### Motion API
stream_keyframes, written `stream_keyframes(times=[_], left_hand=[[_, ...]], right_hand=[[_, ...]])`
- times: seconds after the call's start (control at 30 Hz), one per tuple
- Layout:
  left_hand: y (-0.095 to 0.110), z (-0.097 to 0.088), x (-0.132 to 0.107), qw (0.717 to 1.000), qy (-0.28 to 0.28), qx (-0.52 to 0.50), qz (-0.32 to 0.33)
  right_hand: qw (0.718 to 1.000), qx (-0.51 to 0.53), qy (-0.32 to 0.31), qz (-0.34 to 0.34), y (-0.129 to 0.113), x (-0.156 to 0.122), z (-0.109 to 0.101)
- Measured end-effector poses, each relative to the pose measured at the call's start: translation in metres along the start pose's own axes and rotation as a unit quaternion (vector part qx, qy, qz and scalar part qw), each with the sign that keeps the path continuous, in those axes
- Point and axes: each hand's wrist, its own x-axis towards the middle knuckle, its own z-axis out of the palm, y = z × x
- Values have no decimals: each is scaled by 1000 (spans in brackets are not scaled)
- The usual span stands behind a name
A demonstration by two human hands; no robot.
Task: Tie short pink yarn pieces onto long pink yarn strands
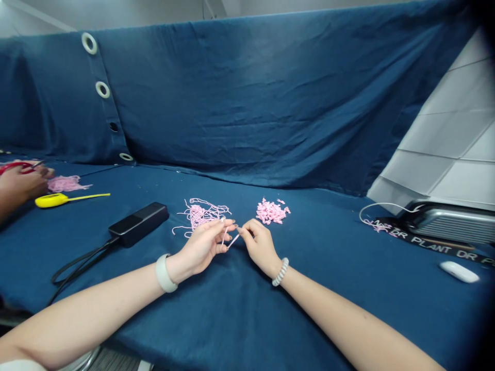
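My left hand (207,245) and my right hand (260,246) meet above the blue cloth in the middle of the view. Between them runs a short pink strand of yarn (232,240), bent in a loop. Thumb and fingers of my left hand pinch one part of it. My right hand, closed at the fingertips, grips the other part. Just behind my left hand lies a loose tangle of pink yarn strands (201,212). A heap of small pink yarn pieces (271,211) sits beyond my right hand.
Left of me lie a black power bank (139,224) with a cable and a yellow tape measure (52,200). Another person's hand (23,181) holds red scissors (17,166) near more pink yarn (67,183). At right are a white case (459,271) and a lettered strap (436,246).
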Motion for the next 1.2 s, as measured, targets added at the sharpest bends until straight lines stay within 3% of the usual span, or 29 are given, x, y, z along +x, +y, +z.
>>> stream_keyframes(times=[0.13, 0.4, 0.7, 1.0, 1.2], left_hand=[[-3, -5, 5, 1000, -7, 29, -3], [-12, -8, 7, 989, -84, 80, -89], [-8, -7, 6, 998, -26, 31, -42], [-10, -4, 4, 996, -33, 66, -45], [-12, -7, 3, 995, -37, 89, -33]], right_hand=[[998, 28, 39, -30, -2, -2, -1], [997, 37, 55, -50, -6, -3, -1], [996, 37, 80, -27, -4, -1, -2], [994, 71, 72, -30, -5, -1, -2], [994, 108, 30, 15, -5, -1, -3]])
